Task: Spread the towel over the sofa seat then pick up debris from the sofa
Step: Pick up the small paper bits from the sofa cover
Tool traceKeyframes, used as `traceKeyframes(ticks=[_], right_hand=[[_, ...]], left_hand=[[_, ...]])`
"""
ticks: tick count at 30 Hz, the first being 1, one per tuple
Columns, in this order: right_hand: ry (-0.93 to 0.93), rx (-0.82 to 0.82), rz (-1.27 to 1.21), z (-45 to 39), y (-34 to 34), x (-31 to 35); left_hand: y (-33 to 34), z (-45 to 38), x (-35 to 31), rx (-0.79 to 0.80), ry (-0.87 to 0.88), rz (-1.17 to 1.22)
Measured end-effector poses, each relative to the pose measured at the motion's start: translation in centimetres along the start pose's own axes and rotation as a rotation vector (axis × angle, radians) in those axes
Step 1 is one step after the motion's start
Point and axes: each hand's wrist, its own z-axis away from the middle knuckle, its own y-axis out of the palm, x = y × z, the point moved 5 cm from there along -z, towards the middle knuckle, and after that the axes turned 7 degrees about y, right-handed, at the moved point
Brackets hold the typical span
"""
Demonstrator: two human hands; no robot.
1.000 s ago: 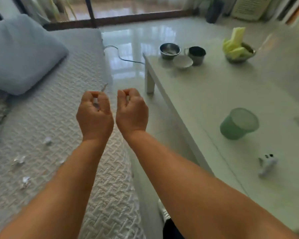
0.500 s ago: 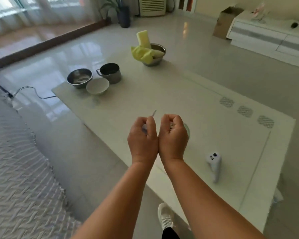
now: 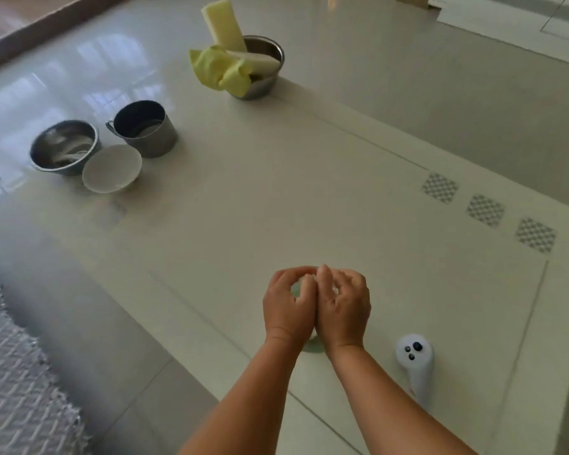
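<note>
My left hand and my right hand are pressed side by side over the pale table. Both hover directly above a green cup, of which only a sliver shows below my wrists and through the ring of my left thumb and forefinger. The fingers of both hands are loosely curled and partly spread. I see no debris in them. The textured grey towel on the sofa seat shows at the lower left edge.
A white controller lies just right of my right forearm. At the table's far end stand a steel bowl, a white dish, a metal mug and a bowl with yellow cloths. Glossy floor tiles surround the table.
I turned from the sofa to the table and carried both fists over the green cup. The fingers have loosened, and the sliver that stuck out of my left fist is gone.
</note>
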Motion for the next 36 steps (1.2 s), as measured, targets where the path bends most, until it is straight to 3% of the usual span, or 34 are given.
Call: traceKeyframes(ticks=[4,12,19,27,36], right_hand=[[0.025,0.003,0.047,0.0,0.6,0.3],[-0.012,0.049,-0.121,1.3,0.1,4.6],[-0.238,0.19,-0.178,6.4,2.8,14.7],[-0.527,0.553,-0.254,23.6,9.9,25.1],[-0.751,1.004,-0.223,48.6,17.4,28.4]], left_hand=[[-0.4,-0.8,-0.6,-0.013,0.014,-0.074],[-4.2,-0.9,-3.1,-0.096,-0.006,-0.098],[-15.8,0.1,-6.1,-0.373,-0.02,-0.018],[-35.0,8.8,-3.8,-0.81,-0.078,-0.006],[-53.3,24.7,5.0,-1.296,-0.243,0.067]])
